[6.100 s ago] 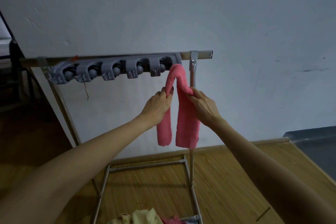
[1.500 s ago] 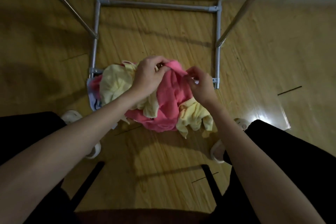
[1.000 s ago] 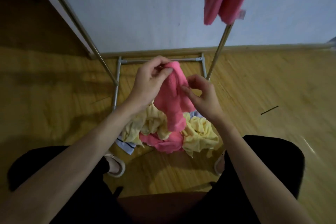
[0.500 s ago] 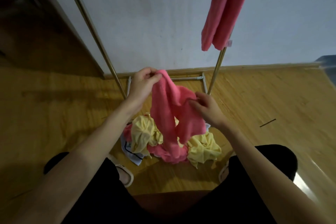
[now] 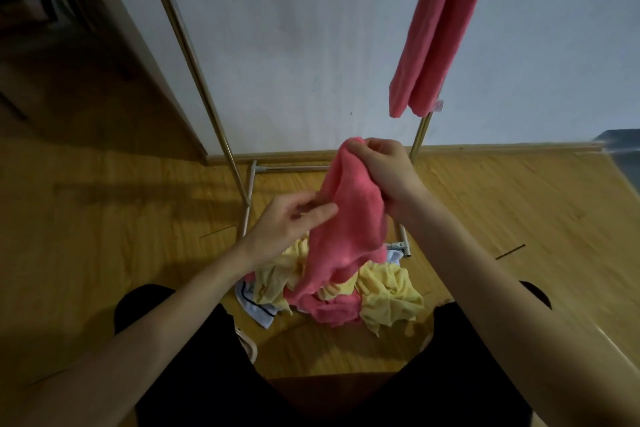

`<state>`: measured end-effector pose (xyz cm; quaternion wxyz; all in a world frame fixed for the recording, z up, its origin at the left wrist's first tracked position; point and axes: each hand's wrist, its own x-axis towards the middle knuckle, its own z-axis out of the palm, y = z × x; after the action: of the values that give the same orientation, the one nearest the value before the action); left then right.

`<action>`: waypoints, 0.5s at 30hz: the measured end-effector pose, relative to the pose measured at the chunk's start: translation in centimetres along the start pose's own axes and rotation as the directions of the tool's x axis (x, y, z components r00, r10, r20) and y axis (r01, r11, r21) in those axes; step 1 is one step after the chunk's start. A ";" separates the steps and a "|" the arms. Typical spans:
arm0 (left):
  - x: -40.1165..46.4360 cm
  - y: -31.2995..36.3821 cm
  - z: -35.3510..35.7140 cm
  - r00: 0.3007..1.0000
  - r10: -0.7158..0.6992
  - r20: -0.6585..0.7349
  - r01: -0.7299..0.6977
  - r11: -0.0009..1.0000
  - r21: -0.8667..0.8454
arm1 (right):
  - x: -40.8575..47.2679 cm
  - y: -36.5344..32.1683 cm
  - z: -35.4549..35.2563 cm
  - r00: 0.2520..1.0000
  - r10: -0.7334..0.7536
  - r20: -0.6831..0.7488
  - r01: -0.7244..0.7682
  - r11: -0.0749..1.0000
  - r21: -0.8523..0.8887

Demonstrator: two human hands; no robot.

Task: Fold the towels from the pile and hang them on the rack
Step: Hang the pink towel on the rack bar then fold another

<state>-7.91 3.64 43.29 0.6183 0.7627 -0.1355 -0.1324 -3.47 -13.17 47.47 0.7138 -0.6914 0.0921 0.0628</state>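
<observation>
We see the right hand (image 5: 384, 170) raised in front of the rack, its fingers curled round the top edge of a pink towel (image 5: 346, 225) and gripping it. The towel hangs down from that grip in loose folds, its lower end reaching into the pile (image 5: 332, 284) on the floor. The left hand (image 5: 294, 222) sits lower and to the left, fingers nearly straight and spread, their tips touching the towel's left edge without closing on it, so we read this hand as relaxed and holding nothing.

Below the hands, the pile lies on the wooden floor (image 5: 502, 211) just in front of the rack's base bar (image 5: 294, 169). It is a crumpled heap of yellow towels (image 5: 391, 298), more pink cloth and a white cloth with a dark stripe (image 5: 258, 310) at its left edge.

The rack's two metal uprights rise on either side, the left upright (image 5: 194, 59) slanting up past the white wall (image 5: 311, 45). A second pink towel (image 5: 436, 31), folded, hangs from above near the right upright (image 5: 420, 139), its upper end out of view and a small tag at its lower corner.

Nearest us are the person's legs in black clothing (image 5: 194, 357), either side of the pile.
</observation>
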 end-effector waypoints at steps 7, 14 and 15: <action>-0.1 1.4 0.9 0.996 0.024 -0.091 -0.022 0.999 0.023 | -0.4 -0.9 1.2 0.983 0.180 0.033 -0.183 0.948 0.260; 2.8 4.3 1.8 0.976 -0.058 -0.212 0.000 0.965 -0.263 | -0.5 -2.9 -0.8 0.986 0.129 0.104 -0.163 0.871 0.463; 3.1 4.7 1.7 0.973 -0.081 -0.214 0.008 0.947 -0.321 | -0.6 -3.2 -1.3 0.987 0.095 0.132 -0.146 0.873 0.466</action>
<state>-5.83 -0.01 47.41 0.7411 0.6662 -0.0244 -0.0796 -3.38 -14.55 50.64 0.8596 -0.4847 0.1100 0.1188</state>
